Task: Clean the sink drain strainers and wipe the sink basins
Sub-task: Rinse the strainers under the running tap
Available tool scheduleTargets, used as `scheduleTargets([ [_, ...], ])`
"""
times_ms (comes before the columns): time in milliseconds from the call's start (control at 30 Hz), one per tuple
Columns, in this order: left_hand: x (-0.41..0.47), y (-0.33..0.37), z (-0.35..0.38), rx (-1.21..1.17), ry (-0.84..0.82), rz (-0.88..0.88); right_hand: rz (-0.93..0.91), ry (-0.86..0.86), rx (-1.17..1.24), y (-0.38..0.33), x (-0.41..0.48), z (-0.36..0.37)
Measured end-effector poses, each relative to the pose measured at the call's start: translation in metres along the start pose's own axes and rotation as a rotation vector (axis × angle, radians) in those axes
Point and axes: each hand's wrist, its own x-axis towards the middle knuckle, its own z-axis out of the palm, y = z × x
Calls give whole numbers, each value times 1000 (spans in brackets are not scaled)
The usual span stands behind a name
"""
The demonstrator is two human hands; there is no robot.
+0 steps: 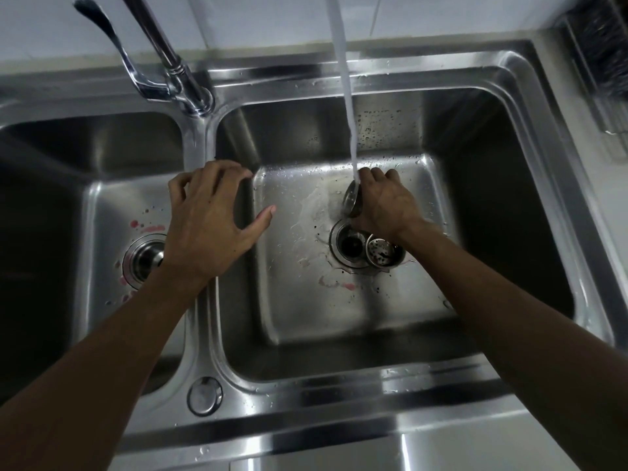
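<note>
My right hand point(385, 202) grips a round metal strainer part point(353, 198) on edge under the running water stream point(346, 107) in the right basin point(492, 232). Below it the right drain point(350, 246) stands open. A perforated strainer basket point(385, 254) with dark bits in it lies tilted at the drain's right rim. My left hand point(210, 215) hovers over the divider between the basins, fingers spread and loosely bent, holding nothing. The left basin point(102, 215) has its strainer point(146, 260) seated in the drain. Pink stains mark both basin floors.
The faucet base and lever point(183, 83) stand at the back on the divider, with the spout swung over the right basin. A round cap point(205, 396) sits on the front rim. A dark wire rack point(598, 62) is at the far right on the counter.
</note>
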Motion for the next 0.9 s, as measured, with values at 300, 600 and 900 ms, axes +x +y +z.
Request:
scheduleTargets([
  [300, 0, -1, 1, -2, 6, 1, -184, 117, -17, -30, 7, -10],
  [600, -1, -3, 3, -2, 4, -4, -88, 51, 161, -27, -9, 0],
  [900, 0, -2, 1, -3, -7, -10, -6, -37, 555, -49, -19, 22],
])
